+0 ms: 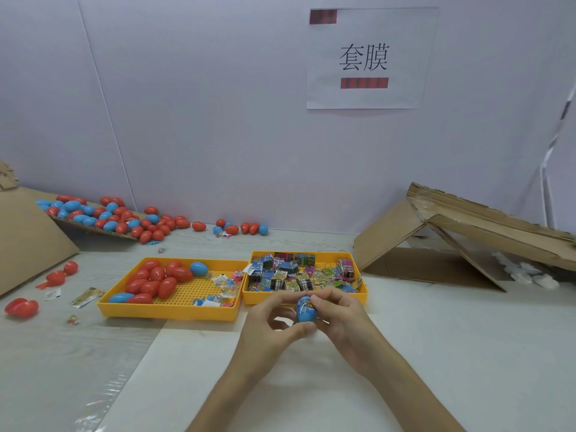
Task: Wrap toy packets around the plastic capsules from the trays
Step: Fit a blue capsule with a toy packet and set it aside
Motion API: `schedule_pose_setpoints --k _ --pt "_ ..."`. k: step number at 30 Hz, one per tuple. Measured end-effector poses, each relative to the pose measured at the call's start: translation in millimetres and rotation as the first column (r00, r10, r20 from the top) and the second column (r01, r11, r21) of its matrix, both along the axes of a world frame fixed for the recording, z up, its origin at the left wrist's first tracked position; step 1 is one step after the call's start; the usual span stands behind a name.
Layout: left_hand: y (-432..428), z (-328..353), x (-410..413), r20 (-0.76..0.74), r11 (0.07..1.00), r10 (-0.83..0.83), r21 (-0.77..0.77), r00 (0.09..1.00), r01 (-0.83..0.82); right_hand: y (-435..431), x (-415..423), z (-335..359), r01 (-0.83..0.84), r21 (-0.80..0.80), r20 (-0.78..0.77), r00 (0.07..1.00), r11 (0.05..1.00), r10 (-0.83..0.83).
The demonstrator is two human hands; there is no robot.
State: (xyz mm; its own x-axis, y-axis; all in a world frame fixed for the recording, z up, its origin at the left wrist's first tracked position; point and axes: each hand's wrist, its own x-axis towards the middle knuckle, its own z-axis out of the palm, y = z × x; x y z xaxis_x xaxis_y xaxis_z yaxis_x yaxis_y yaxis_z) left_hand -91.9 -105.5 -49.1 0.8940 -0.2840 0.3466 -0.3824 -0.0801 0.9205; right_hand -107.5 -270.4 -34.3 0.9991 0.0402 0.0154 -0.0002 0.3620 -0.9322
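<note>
1. Both hands are together at the middle of the table. Between them is the blue capsule (306, 313), lifted clear of the surface just in front of the right tray (265, 298).
2. The left hand (274, 325) pinches it end to end, with the thumb tucked under the lower tip and the forefinger curled over towards the top.
3. The right hand (339, 319) comes in from the other side. Its fingertips are curled onto the upper end, where the printed toy packet (307, 303) sits.
4. The key relation is this: the capsule's long axis stands roughly upright, pointing away from us, and the packet is at the far end. We judge that the wrap has to travel down that axis towards the left thumb. The right hand is the one on the packet, so it is better placed to work it.
5. The fingers cover the seam, so we can't quite tell how far down the packet already reaches.
6. The spare packets (280, 275) lie directly behind the hands. More capsules (156, 282) wait in the left tray (168, 311), off to the left hand's side.
</note>
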Motion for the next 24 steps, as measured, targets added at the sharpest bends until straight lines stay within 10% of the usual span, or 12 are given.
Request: schedule_pose_setpoints --k 24 --pt "-1.2 -4.2 0.8 0.102 0.998 0.049 0.030 0.994 -0.052 1.6 -1.3 -2.1 0.042 -0.126 0.019 0.999 0.991 -0.040"
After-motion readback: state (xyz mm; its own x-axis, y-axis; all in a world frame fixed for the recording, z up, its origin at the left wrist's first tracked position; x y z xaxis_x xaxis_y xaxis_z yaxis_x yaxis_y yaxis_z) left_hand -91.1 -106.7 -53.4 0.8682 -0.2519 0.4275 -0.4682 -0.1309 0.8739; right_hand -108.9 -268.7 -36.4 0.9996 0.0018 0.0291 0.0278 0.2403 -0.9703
